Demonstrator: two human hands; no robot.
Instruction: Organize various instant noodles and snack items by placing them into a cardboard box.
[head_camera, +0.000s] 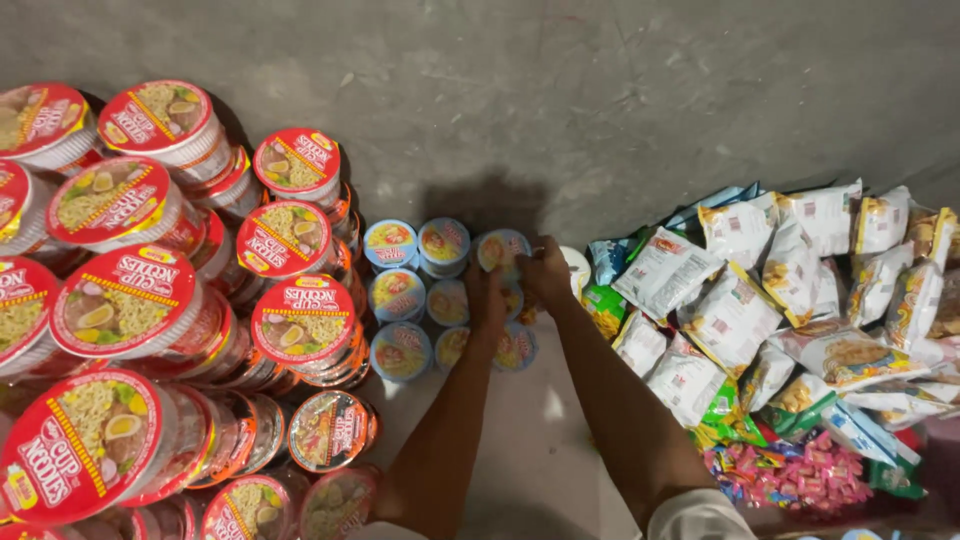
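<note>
Both hands are down among the small blue-rimmed cups (400, 297) on the floor. Left hand (486, 298) lies flat on them. Right hand (545, 272) grips one cup's rim.

My hands (487, 300) (545, 272) are resting on the small cups (420, 295), which are sitting on the floor (540, 440) between the big cup stacks (150, 300) at my left and the packet heap (790, 300) at my right.
</note>
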